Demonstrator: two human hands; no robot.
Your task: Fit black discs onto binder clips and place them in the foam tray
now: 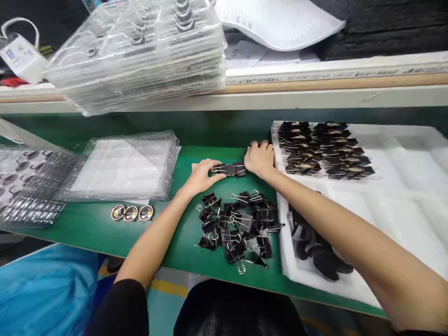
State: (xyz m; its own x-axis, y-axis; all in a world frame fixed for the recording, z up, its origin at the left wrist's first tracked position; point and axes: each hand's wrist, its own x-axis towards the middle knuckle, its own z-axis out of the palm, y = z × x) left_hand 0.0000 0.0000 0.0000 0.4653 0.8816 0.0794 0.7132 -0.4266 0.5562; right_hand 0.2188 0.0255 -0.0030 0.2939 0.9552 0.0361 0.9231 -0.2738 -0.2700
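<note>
My left hand (203,176) pinches a black binder clip (217,170) by its wire handles, between thumb and fingers. This clip bites the left side of a round dark disc (230,170) lying on the green table. A second binder clip (240,169) is on the disc's right side. Closed around that clip's outer end is my right hand (259,159), beside the white tray's left edge; its curled fingers hide the handles. Just below both hands lies a loose heap of black binder clips (241,221).
The white foam tray (402,196) holds rows of clipped pieces (325,149) and black round parts (317,249). Three gold-rimmed oval pieces (130,213) lie left. Clear plastic trays (121,165) stand behind them; more are stacked on the shelf (147,60). A blue-clothed person (52,289) is at lower left.
</note>
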